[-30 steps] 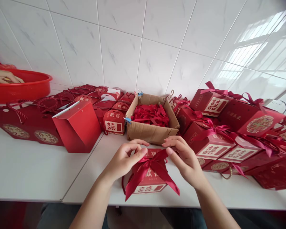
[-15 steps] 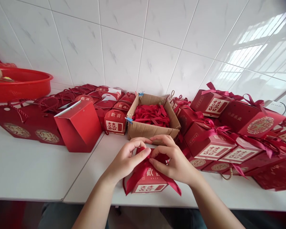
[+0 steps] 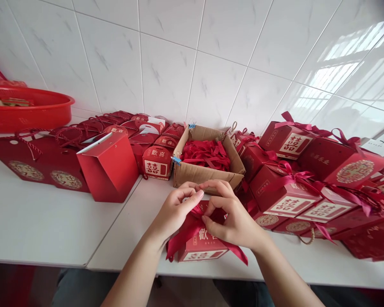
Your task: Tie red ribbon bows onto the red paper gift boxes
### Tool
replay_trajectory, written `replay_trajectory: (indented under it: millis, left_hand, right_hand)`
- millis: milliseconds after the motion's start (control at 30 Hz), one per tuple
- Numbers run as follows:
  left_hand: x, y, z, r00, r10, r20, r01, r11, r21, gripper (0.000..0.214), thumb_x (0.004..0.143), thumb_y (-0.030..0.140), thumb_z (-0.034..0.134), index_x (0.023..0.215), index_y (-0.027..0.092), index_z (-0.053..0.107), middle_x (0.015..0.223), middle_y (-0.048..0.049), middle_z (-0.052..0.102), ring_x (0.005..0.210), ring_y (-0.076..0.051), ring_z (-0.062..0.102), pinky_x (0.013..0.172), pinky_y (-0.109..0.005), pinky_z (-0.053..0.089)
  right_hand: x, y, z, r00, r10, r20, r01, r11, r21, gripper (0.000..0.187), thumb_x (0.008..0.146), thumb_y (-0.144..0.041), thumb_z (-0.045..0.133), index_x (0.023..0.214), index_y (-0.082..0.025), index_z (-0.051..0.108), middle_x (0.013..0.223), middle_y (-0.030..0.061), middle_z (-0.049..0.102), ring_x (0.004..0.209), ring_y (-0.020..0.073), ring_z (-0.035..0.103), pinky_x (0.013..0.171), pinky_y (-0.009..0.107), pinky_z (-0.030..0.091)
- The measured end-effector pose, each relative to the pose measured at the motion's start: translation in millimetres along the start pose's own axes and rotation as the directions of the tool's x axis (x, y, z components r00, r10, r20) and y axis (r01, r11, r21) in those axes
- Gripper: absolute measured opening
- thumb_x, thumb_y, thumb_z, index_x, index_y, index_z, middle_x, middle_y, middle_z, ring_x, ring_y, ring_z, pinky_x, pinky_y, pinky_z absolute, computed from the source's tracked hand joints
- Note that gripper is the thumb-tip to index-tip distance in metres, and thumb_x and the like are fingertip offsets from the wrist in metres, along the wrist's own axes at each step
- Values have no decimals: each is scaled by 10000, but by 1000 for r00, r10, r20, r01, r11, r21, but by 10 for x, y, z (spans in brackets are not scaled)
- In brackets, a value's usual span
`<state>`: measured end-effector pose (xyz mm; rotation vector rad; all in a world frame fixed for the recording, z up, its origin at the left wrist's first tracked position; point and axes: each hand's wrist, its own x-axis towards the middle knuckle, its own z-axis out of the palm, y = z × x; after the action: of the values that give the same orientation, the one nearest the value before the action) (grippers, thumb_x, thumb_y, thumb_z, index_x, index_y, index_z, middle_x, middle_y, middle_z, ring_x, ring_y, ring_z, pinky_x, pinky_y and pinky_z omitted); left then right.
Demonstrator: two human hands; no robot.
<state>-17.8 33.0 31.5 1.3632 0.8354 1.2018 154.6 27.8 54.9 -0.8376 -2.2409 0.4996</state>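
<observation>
The right hand (image 3: 230,213) has moved inward, thumb and forefinger now pinching the ribbon (image 3: 186,232); the left hand (image 3: 175,214) curls opposite, grip unclear. The box (image 3: 208,244) sits beneath both. Bow-shaping seems underway; next calls for gentle, even pulling.

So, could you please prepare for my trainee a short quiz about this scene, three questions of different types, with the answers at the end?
1. What is at the fingertips of the person's right hand?
2. True or false: the blue clips are on the rim of the open cardboard box.
3. Where is the red basin in the view?
a) far right
b) centre, in front of the hands
c) far left

Key:
1. The red ribbon on the gift box.
2. True.
3. c
</observation>
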Motion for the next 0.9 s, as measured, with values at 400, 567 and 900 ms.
replay_trajectory:
  millis: [400, 567, 900]
  left_hand:
    - [31, -51, -30, 999, -27, -44, 26, 999, -31, 297, 838, 343, 582, 611, 153, 562, 870, -10, 421, 772, -140, 424, 668, -256, 338]
    - [23, -52, -4, 998, -49, -37, 47, 998, -40, 285, 832, 365, 590, 635, 160, 572, 821, -2, 428, 731, -137, 412, 648, -253, 328]
    - [-28, -63, -73, 995, -80, -56, 74, 991, -107, 482, 902, 540, 410, 617, 183, 565, 858, -55, 625, 794, -200, 554, 756, -299, 408]
  right_hand:
    - [-11, 25, 58, 1000, 15, 10, -15, 998, 54, 183, 660, -54, 634, 640, -187, 511, 1219, 81, 507, 1246, 260, 407, 984, 403, 398]
    - [-25, 46, 63, 1000, 25, 2, -25, 997, 75, 194, 662, -43, 654, 639, -182, 521, 1175, 70, 521, 1198, 238, 444, 956, 363, 415]
    - [-687, 255, -106, 953, 211, -217, -131, 934, 333, 213, 946, -214, 441, 1096, -295, 569, 1256, 58, 506, 1249, 208, 454, 1025, 368, 382]
